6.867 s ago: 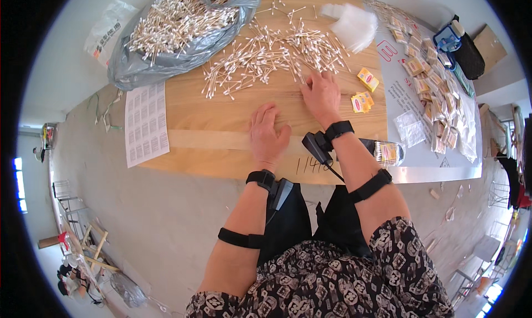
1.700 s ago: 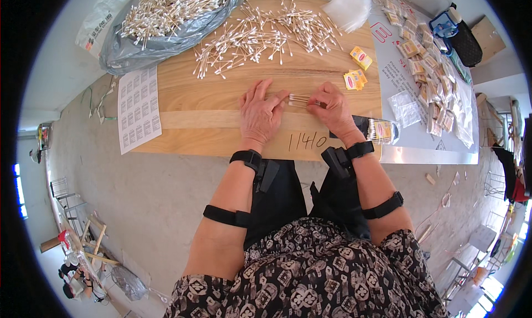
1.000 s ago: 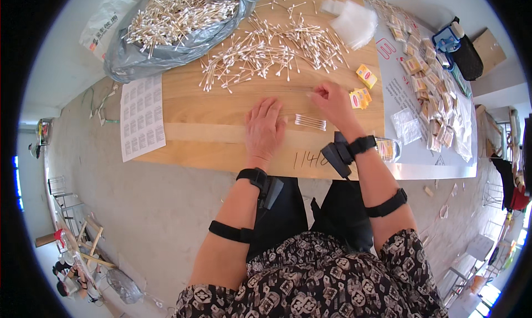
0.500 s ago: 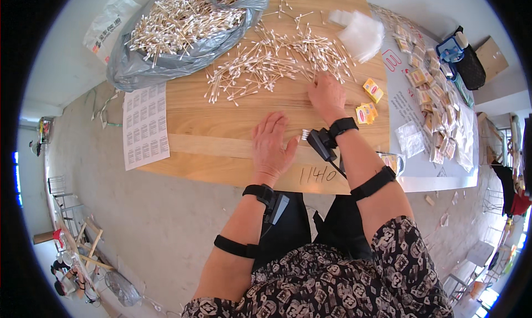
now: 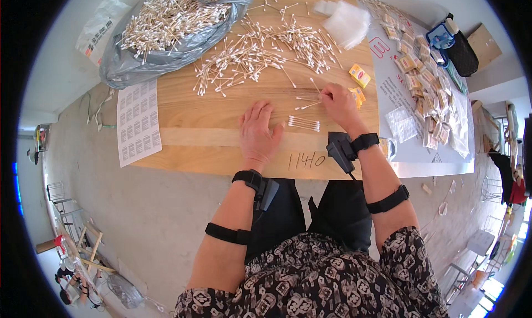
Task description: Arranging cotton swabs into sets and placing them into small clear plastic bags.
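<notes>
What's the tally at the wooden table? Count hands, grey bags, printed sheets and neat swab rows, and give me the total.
Left hand and right hand: 2
Grey bag: 1
Printed sheet: 1
Neat swab row: 1
Total: 5

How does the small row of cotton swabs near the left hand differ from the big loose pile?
The small row of swabs has few pieces; the loose pile has many. The row lies neatly side by side; the pile is crossed at many angles. The row lies just right of the left hand; the pile lies beyond its fingertips. Both show white tips.
</notes>
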The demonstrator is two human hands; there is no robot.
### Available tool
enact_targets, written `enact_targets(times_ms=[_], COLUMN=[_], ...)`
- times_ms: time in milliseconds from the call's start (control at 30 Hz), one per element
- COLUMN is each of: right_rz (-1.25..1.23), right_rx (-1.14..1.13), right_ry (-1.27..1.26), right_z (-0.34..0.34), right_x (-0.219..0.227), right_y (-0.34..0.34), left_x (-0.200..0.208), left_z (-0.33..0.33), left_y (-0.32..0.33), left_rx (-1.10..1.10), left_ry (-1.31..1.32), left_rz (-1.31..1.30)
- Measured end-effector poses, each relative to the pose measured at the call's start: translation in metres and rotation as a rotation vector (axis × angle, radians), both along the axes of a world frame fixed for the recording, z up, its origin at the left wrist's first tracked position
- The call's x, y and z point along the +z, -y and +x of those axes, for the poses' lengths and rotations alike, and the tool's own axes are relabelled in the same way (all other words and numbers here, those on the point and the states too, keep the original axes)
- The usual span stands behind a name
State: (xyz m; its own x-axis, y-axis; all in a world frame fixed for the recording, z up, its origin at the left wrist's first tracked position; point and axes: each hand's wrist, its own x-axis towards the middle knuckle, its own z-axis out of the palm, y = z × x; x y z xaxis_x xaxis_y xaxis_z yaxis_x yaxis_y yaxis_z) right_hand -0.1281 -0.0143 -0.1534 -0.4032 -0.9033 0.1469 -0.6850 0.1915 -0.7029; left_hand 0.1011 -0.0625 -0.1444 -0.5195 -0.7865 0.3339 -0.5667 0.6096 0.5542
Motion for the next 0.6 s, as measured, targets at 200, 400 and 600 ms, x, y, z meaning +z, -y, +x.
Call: enact_targets(times_ms=[200,400,600], right_rz=[0.051,0.005,0.122], right_rx=[0.023,0.175,0.211], right_ry=[-0.067,0.021,0.065], right_z=[0.000,-0.006,-0.004], right_x=[0.013,0.017,0.025], right_y=[0.001,-0.006,-0.011], left_x=[-0.002,-0.002,-0.001], left_z=[0.003,0.001,0.002], left_y=[0.001,0.001,0.001], left_rx=[0.006,0.000,0.007], left_ry=[0.017,0.011,0.010], left_rz=[0.008,-0.012,0.014])
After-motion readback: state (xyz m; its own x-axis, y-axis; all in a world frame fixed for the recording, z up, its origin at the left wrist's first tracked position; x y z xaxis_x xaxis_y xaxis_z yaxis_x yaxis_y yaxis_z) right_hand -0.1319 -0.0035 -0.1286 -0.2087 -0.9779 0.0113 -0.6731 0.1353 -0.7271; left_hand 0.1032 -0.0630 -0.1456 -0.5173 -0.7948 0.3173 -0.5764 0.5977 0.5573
